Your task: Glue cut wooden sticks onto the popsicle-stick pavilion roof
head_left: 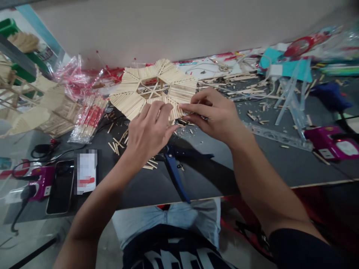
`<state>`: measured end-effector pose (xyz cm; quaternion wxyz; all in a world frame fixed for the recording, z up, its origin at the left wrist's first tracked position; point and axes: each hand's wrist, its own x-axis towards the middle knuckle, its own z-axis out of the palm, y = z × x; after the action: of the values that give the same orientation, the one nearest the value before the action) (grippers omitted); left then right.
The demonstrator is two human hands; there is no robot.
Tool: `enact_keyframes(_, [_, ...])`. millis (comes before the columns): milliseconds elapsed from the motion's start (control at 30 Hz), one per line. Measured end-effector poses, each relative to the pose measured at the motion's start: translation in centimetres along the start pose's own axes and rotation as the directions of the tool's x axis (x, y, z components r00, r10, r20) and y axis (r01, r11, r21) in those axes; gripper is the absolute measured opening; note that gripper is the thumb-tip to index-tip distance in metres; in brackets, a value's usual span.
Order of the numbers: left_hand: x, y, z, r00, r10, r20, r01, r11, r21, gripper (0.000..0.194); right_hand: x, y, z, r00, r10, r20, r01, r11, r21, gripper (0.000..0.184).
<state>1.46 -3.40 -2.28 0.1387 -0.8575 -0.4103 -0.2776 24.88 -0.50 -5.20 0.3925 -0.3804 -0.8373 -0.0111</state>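
A star-shaped craft of pale wooden sticks (127, 104), with an open centre crossed by thin struts, lies on the dark table in front of me. Over its near edge my left hand (150, 125) is bent, fingers on the stick rows and thumb lower down, holding it. My right hand (211, 116) is at the near right edge of the star, its thumb and fingers pinched together; whatever is between the fingertips is too small to make out. Below the hands lie blue-handled cutting pliers (175, 173), partly covered by shadow. Loose cut sticks (114, 147) are scattered left of them.
A bag of sticks (89, 117) and another stick structure (42, 104) stand left. Two phones (60, 186) and a purple power socket (45, 183) are near the front left. On the right are a glue gun (331, 96), clear glue sticks (294, 97) and a purple socket box (331, 142).
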Motion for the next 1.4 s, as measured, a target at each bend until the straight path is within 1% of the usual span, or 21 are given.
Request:
enact_keyframes(67, [0.5, 0.4, 0.9, 0.999, 0.029, -0.02, -0.028, 0.999, 0.038, 0.026, 0.0, 0.2, 0.2, 0.999, -0.029, -0.04, 0.031, 0.998, 0.05, 0.024])
enact_keyframes(133, [0.7, 0.6, 1.9, 0.998, 0.055, -0.031, -0.054, 0.998, 0.028, 0.017, 0.1, 0.4, 0.3, 0.997, -0.039, -0.063, 0.046, 0.993, 0.105, 0.022])
enact_keyframes(233, [0.7, 0.7, 3.2, 0.997, 0.068, -0.041, -0.069, 0.998, -0.017, 0.026, 0.2, 0.6, 0.4, 0.998, -0.008, -0.063, 0.017, 0.99, 0.143, 0.021])
enact_keyframes(333, [0.7, 0.5, 3.8, 0.99, 0.108, -0.091, -0.108, 0.994, 0.003, 0.025, 0.3, 0.6, 0.3, 0.997, 0.001, -0.072, 0.011, 0.986, 0.166, 0.02])
enact_keyframes(400, [0.7, 0.3, 3.9, 0.984, 0.143, -0.11, -0.142, 0.99, 0.02, 0.024, 0.3, 0.6, 0.3, 0.998, 0.005, -0.065, 0.006, 0.984, 0.179, 0.022])
enact_keyframes(500, [0.7, 0.2, 3.8, 0.979, 0.172, -0.111, -0.168, 0.985, 0.042, 0.023, 0.4, 0.6, 0.3, 0.999, 0.019, -0.048, -0.009, 0.978, 0.209, 0.026])
enact_keyframes(567, [0.7, 0.2, 3.7, 0.981, 0.165, -0.103, -0.162, 0.986, 0.038, 0.023, 0.5, 0.6, 0.3, 0.998, 0.036, -0.052, -0.023, 0.971, 0.24, 0.029])
enact_keyframes(700, [0.7, 0.3, 3.6, 0.989, 0.127, -0.081, -0.129, 0.991, -0.026, 0.022, 0.5, 0.5, 0.5, 0.994, 0.089, -0.061, -0.068, 0.958, 0.28, 0.035])
enact_keyframes(900, [0.7, 0.6, 3.7, 0.991, 0.092, -0.096, -0.096, 0.994, -0.043, 0.021, 0.4, 0.7, 0.8, 0.989, 0.145, -0.039, -0.127, 0.945, 0.301, 0.041])
enact_keyframes(1000, [0.6, 0.6, 3.8, 0.982, 0.11, -0.151, -0.109, 0.994, 0.016, 0.017, 0.4, 0.6, 0.4, 0.988, 0.153, -0.016, -0.142, 0.945, 0.294, 0.041])
enact_keyframes(1033, [0.5, 0.6, 3.9, 0.977, 0.128, -0.172, -0.122, 0.991, 0.049, 0.016, 0.5, 0.5, 0.1, 0.988, 0.153, -0.022, -0.141, 0.949, 0.282, 0.04])
enact_keyframes(1100, [0.4, 0.6, 4.0, 0.964, 0.169, -0.203, -0.148, 0.982, 0.115, 0.016, 0.6, 0.6, -0.6, 0.982, 0.173, -0.073, -0.151, 0.959, 0.241, 0.036])
enact_keyframes(1167, [0.4, 0.6, 4.0, 0.96, 0.185, -0.208, -0.157, 0.977, 0.144, 0.017, 0.3, 1.2, -1.4, 0.959, 0.237, -0.158, -0.208, 0.962, 0.179, 0.034])
enact_keyframes(1233, [0.5, 0.6, 4.0, 0.969, 0.165, -0.183, -0.146, 0.983, 0.111, 0.019, -0.7, 2.6, -1.7, 0.908, 0.346, -0.237, -0.331, 0.938, 0.102, 0.035])
enact_keyframes(1267, [0.6, 0.7, 4.0, 0.976, 0.148, -0.162, -0.136, 0.987, 0.08, 0.02, -1.5, 3.7, -1.6, 0.869, 0.41, -0.275, -0.411, 0.91, 0.058, 0.036])
enact_keyframes(1333, [0.7, 0.9, 3.8, 0.982, 0.127, -0.14, -0.127, 0.992, 0.007, 0.02, -3.5, 6.3, -1.1, 0.803, 0.556, -0.214, -0.579, 0.813, -0.059, 0.039])
enact_keyframes(1400, [0.8, 1.2, 3.1, 0.978, 0.124, -0.169, -0.139, 0.987, -0.078, 0.017, -5.6, 9.0, -0.1, 0.726, 0.673, -0.143, -0.688, 0.701, -0.189, 0.049])
